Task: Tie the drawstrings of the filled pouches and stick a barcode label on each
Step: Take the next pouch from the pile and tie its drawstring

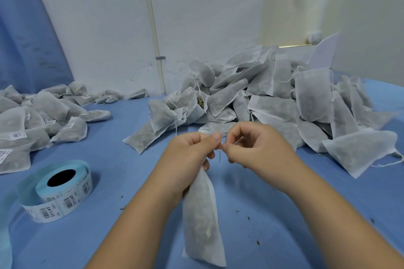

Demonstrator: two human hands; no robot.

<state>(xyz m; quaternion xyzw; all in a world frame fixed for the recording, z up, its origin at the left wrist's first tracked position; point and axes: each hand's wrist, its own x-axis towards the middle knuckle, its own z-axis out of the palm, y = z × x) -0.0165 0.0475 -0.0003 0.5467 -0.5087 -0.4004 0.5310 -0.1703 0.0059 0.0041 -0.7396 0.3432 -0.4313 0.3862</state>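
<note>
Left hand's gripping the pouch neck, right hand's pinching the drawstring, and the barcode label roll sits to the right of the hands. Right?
No. The head view shows the barcode label roll lying to the left of the hands, not the right. The rest stands: the left hand grips the pouch neck and the right hand pinches the drawstring.

Soft even light, hazy glare washes the wall above the pouch heap, faint shadows beneath it, fisheye bend left of it, slight blur in front.
</note>
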